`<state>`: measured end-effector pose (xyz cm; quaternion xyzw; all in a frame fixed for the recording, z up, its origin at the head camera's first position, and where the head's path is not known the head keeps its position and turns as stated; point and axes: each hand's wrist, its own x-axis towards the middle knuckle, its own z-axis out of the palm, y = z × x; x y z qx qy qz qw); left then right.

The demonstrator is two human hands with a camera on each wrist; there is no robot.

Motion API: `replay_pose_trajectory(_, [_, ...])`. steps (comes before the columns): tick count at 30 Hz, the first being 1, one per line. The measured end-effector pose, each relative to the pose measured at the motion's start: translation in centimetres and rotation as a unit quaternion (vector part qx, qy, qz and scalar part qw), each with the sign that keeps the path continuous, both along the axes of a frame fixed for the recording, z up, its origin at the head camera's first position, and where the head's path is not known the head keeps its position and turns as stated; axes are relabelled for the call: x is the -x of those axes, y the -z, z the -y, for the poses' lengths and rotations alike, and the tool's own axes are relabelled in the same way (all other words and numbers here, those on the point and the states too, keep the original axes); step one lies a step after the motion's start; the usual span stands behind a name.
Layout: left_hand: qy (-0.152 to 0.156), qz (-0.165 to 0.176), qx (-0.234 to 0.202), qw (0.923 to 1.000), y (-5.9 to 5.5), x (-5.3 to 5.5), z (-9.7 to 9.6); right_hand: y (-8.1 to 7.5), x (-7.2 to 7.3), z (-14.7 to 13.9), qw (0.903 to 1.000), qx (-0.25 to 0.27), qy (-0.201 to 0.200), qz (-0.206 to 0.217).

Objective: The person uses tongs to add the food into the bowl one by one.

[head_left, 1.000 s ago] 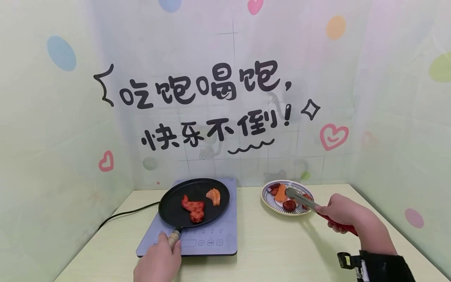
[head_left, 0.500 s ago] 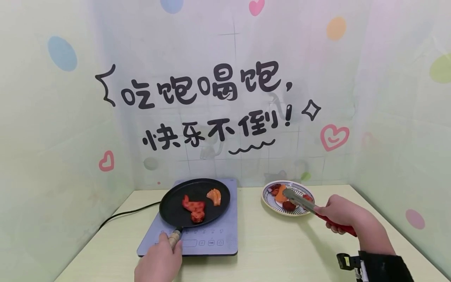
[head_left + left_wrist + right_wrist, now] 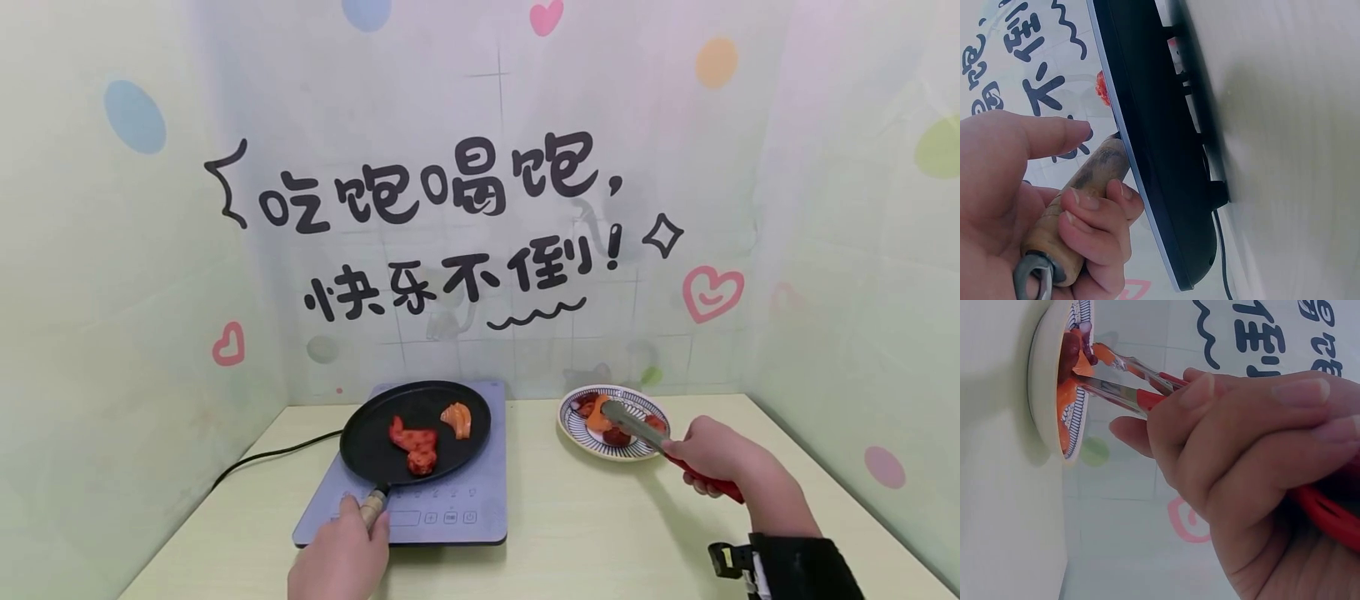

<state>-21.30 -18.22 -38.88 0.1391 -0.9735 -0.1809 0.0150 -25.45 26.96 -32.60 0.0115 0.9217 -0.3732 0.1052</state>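
Note:
My left hand point(image 3: 341, 554) grips the wooden handle point(image 3: 1094, 178) of a flat black frying pan point(image 3: 375, 417). In the pan lie a red chicken wing point(image 3: 414, 444) and an orange, pale-striped piece point(image 3: 456, 420) that looks like salmon. At the right, my right hand point(image 3: 716, 457) holds red-handled metal tongs point(image 3: 637, 427), fingers curled round the handles. The tips of the tongs reach into a patterned plate point(image 3: 567, 440), one on each side of an orange piece point(image 3: 597, 415). Dark red round pieces point(image 3: 617, 437) lie beside it on the plate.
Under the pan is a lilac induction cooker point(image 3: 491, 500), its black cord point(image 3: 277, 452) running off to the left. A pale wooden table point(image 3: 570, 533) bears everything. Behind stands a printed wall sheet point(image 3: 480, 358), with side sheets left and right.
My right hand and forearm have shifted slightly left, and the tongs' tips have moved slightly left over the orange piece. The left hand keeps its grip on the pan handle.

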Motion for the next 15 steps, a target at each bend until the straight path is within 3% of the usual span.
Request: replay_pose_trajectory(15, [-0.002, 0.004, 0.002, 1.0, 0.1, 0.1, 0.0, 1.3, 1.0, 0.1, 0.9997, 0.009, 0.006, -0.02])
